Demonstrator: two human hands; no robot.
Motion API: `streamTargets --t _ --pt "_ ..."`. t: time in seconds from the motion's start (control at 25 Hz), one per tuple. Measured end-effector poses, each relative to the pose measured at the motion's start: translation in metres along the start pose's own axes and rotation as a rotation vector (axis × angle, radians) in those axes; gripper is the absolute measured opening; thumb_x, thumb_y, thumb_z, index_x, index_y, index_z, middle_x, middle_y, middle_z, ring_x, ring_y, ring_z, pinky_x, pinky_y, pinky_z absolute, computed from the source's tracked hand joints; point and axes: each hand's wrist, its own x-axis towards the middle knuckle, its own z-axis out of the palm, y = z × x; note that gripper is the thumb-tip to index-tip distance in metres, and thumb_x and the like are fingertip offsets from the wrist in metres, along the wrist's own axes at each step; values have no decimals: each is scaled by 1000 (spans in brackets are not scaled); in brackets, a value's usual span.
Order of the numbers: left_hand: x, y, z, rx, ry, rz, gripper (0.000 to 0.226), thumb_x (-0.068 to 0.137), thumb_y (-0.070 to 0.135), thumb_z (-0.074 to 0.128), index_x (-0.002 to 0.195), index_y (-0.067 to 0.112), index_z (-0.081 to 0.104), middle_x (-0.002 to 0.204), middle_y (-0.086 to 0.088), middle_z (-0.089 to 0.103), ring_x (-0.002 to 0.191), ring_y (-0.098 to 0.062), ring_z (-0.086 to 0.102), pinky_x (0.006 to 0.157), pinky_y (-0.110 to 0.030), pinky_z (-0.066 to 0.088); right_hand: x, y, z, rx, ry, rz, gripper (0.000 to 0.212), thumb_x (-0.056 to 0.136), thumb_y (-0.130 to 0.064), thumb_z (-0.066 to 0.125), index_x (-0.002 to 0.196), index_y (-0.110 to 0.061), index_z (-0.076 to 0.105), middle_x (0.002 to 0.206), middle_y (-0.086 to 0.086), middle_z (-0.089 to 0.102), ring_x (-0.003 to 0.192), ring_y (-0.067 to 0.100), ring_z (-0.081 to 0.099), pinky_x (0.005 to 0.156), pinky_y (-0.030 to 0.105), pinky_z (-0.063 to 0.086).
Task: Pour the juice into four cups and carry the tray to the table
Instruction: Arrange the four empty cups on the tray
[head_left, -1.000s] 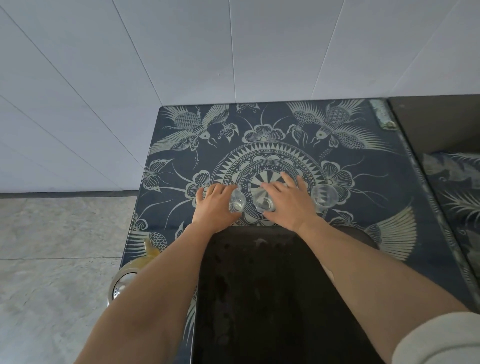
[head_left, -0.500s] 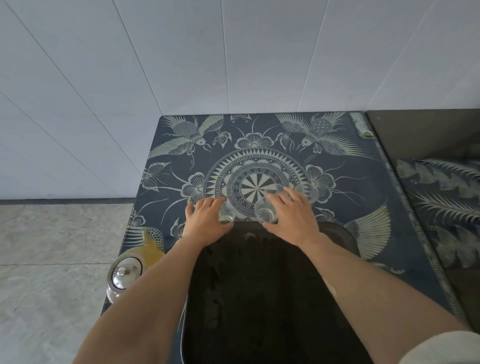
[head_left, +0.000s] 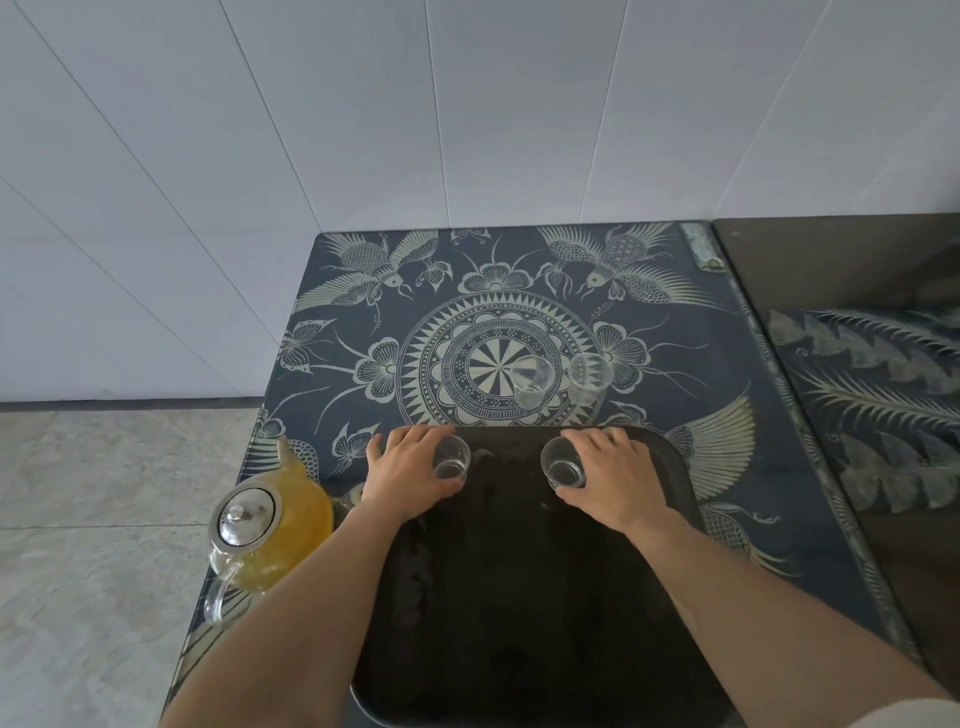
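A black tray (head_left: 524, 613) lies on the patterned dark-blue countertop (head_left: 753, 467) in front of me. My left hand (head_left: 405, 467) grips a clear empty cup (head_left: 451, 457) at the tray's far left corner. My right hand (head_left: 613, 475) grips another clear empty cup (head_left: 562, 462) at the tray's far right. Two more clear cups (head_left: 531, 382) (head_left: 587, 378) stand side by side on the countertop just beyond the tray. A glass teapot of yellow juice (head_left: 275, 525) with a steel lid sits at the counter's left edge, beside my left forearm.
A white panelled wall (head_left: 467, 104) rises behind the counter. Grey tiled floor (head_left: 93, 545) lies to the left, below the counter's edge. A second dark surface with a leaf pattern (head_left: 872, 405) adjoins on the right.
Both hands pulled back from the counter's centre onto the tray, each bringing a cup. The hands spread apart. Two cups stayed behind on the counter.
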Motion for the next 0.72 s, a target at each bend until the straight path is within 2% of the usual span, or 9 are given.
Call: streamTargets --t 0.52,0.72 --pt "-17 12 13 -33 -57 -50 79 73 55 69 144 37 39 145 6 46 139 -23 38 118 -56 15 -20 14 6 63 -77 102 79 86 -54 70 152 -31 35 149 -6 50 136 24 46 109 46 40" --pt "-18 11 11 -46 -65 -38 91 69 66 68 148 38 32 147 4 42 140 -22 37 118 -53 18 -21 16 5 92 -102 116 91 81 -61 71 156 -32 29 151 -4 47 139 26 43 111 48 39"
